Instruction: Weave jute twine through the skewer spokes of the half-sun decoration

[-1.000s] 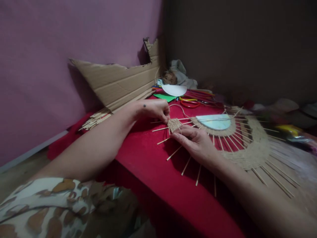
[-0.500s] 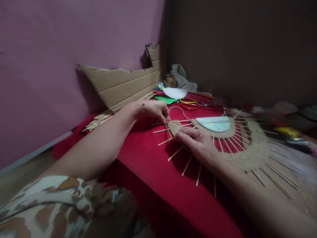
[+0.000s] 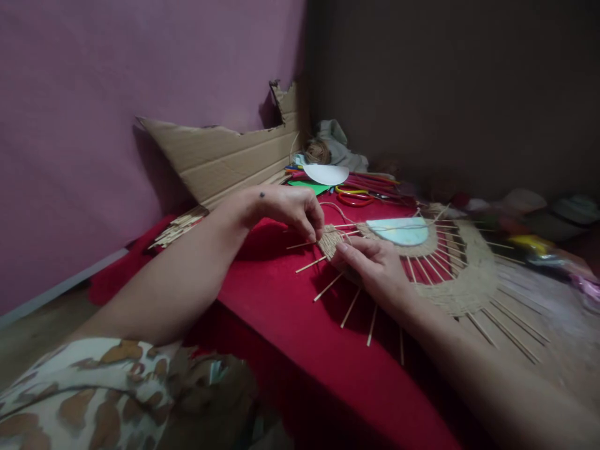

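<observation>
A half-round frame of thin wooden sticks (image 3: 328, 288) carries a wide woven twine band (image 3: 485, 275). At its middle is a pale blue half-disc (image 3: 398, 231) with a narrower woven border. My left hand (image 3: 300, 212) is closed in a pinch at the band's left end, apparently on the twine; its fingertips partly hide the strand. My right hand (image 3: 377, 265) grips the woven part (image 3: 330, 240) near that end, thumb on top, fingers hidden beneath. A loose loop of twine (image 3: 338, 209) arcs behind both hands.
Torn cardboard (image 3: 229, 153) leans on the wall beside a bundle of sticks (image 3: 180, 226). Behind lie a twine ball (image 3: 317, 151), a white half-disc (image 3: 327, 174), green paper (image 3: 307, 186) and scissors (image 3: 355, 199). Red cloth (image 3: 281, 312) covers the table; plastic wrapping (image 3: 557, 294) lies right.
My left hand has turned slightly and shifted at the band's end. The strand it held across the sticks sits differently. The whole view has shifted a little to the left.
</observation>
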The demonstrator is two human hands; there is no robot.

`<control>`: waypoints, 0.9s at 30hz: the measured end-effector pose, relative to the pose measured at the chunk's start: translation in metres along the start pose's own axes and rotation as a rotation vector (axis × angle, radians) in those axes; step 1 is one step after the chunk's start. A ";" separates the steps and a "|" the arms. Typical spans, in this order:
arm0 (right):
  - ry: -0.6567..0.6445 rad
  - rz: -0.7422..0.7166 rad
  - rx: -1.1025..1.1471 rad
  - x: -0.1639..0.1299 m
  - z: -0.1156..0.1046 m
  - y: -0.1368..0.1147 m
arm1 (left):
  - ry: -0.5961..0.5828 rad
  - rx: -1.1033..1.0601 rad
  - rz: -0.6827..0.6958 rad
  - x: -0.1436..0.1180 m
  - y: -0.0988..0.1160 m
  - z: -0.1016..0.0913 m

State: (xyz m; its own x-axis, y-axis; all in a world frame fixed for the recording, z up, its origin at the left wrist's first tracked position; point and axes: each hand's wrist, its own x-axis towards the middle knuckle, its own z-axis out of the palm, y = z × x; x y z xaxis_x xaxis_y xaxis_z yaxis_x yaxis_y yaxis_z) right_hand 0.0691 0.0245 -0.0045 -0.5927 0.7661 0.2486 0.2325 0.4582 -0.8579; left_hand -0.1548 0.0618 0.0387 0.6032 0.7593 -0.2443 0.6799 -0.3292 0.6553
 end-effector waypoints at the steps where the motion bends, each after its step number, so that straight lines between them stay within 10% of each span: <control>1: -0.007 0.008 0.014 0.000 0.000 -0.001 | -0.028 -0.003 0.010 0.001 0.001 0.001; 16: -0.230 0.095 0.077 0.000 0.001 -0.004 | -0.119 0.023 -0.033 0.011 -0.005 0.009; 27: -0.404 -0.403 -0.248 0.003 0.019 -0.007 | -0.123 -0.023 -0.017 0.011 -0.006 0.010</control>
State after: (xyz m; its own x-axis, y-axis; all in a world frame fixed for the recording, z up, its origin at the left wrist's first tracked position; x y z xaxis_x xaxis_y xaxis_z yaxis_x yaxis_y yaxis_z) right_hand 0.0512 0.0154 -0.0065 -0.9049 0.3023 0.2996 0.0733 0.8042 -0.5899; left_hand -0.1477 0.0664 0.0247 0.6389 0.6898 -0.3406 0.6817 -0.3025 0.6662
